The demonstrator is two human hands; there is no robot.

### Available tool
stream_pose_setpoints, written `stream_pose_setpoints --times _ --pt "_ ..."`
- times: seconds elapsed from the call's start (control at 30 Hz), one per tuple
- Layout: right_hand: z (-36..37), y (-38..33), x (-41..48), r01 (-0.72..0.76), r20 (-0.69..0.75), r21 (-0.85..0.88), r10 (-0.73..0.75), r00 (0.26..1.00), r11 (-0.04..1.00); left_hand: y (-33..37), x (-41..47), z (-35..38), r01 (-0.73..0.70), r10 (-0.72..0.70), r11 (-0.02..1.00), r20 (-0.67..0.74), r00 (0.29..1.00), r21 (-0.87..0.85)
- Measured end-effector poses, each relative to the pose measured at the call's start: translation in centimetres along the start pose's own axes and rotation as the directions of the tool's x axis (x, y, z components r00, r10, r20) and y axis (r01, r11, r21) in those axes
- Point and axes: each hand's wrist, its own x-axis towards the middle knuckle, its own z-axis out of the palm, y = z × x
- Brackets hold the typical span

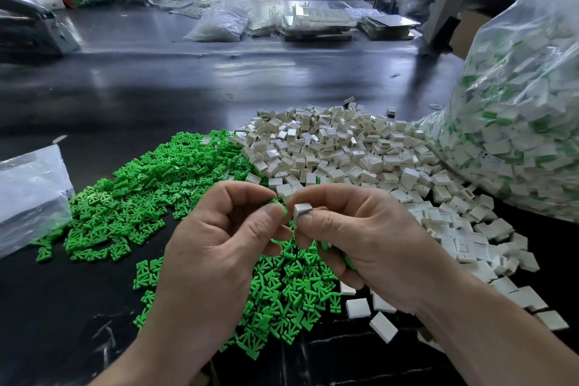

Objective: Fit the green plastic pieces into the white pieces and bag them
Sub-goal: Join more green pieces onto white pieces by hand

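Pinching green piece (277,207) in left hand (219,229), white piece (302,210) in right hand (360,235), just beside each other over green pile (141,194); white pile (329,147) behind, bag (517,110) right.

On the tabletop (188,88) the heap of clips (141,197) spreads from the middle down to the near edge. It lies left of the heap of little boxes (329,147), and the two heaps touch along one side. A full bag (517,103) stands at the right edge, resting against the boxes. A flat bag (28,194) lies at the left edge, just beside the clips. Above the near edge, over the seam between the heaps, the left hand (219,238) pinches a single clip (275,205) just beside the single box (301,210) in the right hand (360,235). Along the far edge lie a loose bag (219,25) and a stack of trays (316,22), well apart from the heaps.
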Motion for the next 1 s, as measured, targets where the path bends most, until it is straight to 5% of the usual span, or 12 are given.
stream_pose_setpoints --times 0.1,0.33,0.57,1.0 --pt "0.12 -0.09 -0.03 -0.031 -0.011 0.022 0.032 0.999 0.999 -0.09 0.18 -0.28 0.033 -0.034 0.999 -0.024 0.999 -0.009" --pt "0.04 -0.19 0.18 -0.131 0.009 0.192 0.132 0.991 0.973 0.01 0.41 -0.45 0.226 -0.203 0.919 0.102 0.974 -0.324" --pt "0.05 -0.06 0.35 -0.159 0.049 0.414 0.152 0.987 0.896 -0.21 0.32 -0.36 0.259 -0.228 0.914 0.131 0.965 -0.311" --pt "0.69 -0.09 -0.29 -0.033 -0.052 -0.027 0.031 0.998 0.999 -0.23 0.32 -0.78 0.185 -0.177 0.980 0.110 0.978 -0.069"
